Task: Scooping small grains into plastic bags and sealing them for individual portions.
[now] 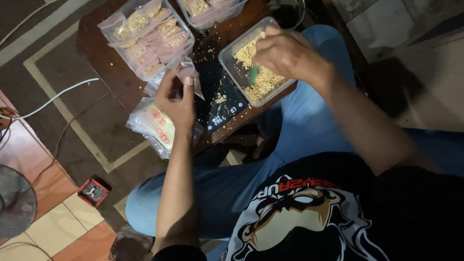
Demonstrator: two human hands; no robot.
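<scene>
head view, looking straight down at a person seated at a low dark wooden table (104, 63). at the far left edge a round grey fan base (14, 203) sits on a floor of orange and cream tiles, and a white cable (53, 99) runs across the dark patterned rug. a small red box (94, 191) lies on the rug near the tiles. on the table's far left side is a pile of small clear bags (145, 38) already filled with pale yellow grain. just below it, at the table edge, lies a stack of empty plastic bags (154, 125) with red printing. the left hand (176, 99) is raised over that stack, thumb and fingers pinched closed on one small clear bag (186, 72), holding it up by its top. beside that hand a black kitchen scale (220, 104) with a lit display lies on the table, a few grains scattered on it. to the right a clear plastic tub (241, 63) holds loose yellow grain. the right hand (285, 53) reaches into the tub, fingers curled closed around a small green scoop (253, 75), its tip in the grain. below are blue jeans and a black printed shirt.
</scene>
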